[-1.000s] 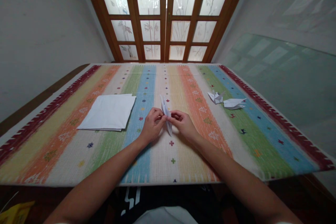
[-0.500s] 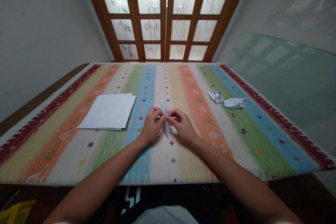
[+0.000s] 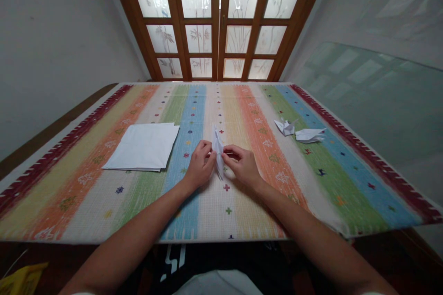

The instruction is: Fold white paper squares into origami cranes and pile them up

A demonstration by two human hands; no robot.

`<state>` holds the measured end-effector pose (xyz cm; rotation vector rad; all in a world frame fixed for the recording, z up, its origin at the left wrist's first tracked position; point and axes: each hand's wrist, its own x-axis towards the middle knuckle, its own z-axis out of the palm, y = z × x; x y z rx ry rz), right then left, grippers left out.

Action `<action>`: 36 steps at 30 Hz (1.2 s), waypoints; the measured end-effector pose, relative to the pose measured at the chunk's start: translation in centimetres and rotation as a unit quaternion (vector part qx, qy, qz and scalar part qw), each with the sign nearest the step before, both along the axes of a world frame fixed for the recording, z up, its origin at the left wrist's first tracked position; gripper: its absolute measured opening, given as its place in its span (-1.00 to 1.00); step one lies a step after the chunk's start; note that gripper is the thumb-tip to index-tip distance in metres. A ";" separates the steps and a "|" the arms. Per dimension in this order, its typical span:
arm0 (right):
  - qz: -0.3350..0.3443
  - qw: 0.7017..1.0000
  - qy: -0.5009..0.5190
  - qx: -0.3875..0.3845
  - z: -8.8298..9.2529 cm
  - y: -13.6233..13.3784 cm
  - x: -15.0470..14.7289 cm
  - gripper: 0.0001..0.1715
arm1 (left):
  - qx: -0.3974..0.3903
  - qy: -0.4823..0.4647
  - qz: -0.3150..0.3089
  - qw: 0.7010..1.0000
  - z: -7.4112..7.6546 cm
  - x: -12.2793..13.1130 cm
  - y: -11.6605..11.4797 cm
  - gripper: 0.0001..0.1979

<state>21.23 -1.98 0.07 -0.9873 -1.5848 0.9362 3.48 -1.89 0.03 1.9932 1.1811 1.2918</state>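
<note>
A narrow piece of folded white paper (image 3: 218, 150) stands between my two hands near the middle of the table, its long points toward and away from me. My left hand (image 3: 201, 162) pinches it from the left side, thumb and fingers closed on its edge. From the right, my right hand (image 3: 240, 162) grips the opposite side between thumb and curled fingers. The fingers partly cover the middle of the folded paper.
A stack of white paper sheets (image 3: 141, 146) lies left of my hands. Two folded white paper cranes, one farther back (image 3: 285, 127) and one nearer (image 3: 309, 135), rest on the right. A striped cloth (image 3: 270, 221) covers the table. Wooden glazed doors (image 3: 218, 50) stand beyond it.
The folded paper has turned slightly, so more of its left face shows and it looks wider. My right hand has shifted a little to the right.
</note>
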 end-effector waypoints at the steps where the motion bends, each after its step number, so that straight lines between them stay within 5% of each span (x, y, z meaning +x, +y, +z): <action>1: -0.004 1.000 0.008 0.001 0.0 0.0 0.0 -0.81 | 0.011 0.006 -0.001 1.000 0.0 -0.1 0.0 -0.74; 17: 0.033 0.989 0.108 -0.093 -1.6 1.2 -0.2 -0.64 | -0.056 0.025 0.035 0.998 0.6 -0.1 -0.1 -0.79; 21: 0.017 0.992 0.107 -0.069 -1.3 0.8 -0.6 -0.60 | -0.079 -0.042 0.027 0.996 0.3 0.1 -0.1 -0.90; 27: 0.015 0.989 0.123 -0.075 -1.3 0.9 -0.6 -0.58 | -0.202 -0.259 -0.010 0.945 -0.7 0.2 0.6 -0.57; 36: 0.040 0.977 0.154 -0.143 -1.9 1.4 -0.2 -0.61 | -0.275 -0.300 -0.055 0.912 -0.2 -0.1 0.6 -0.60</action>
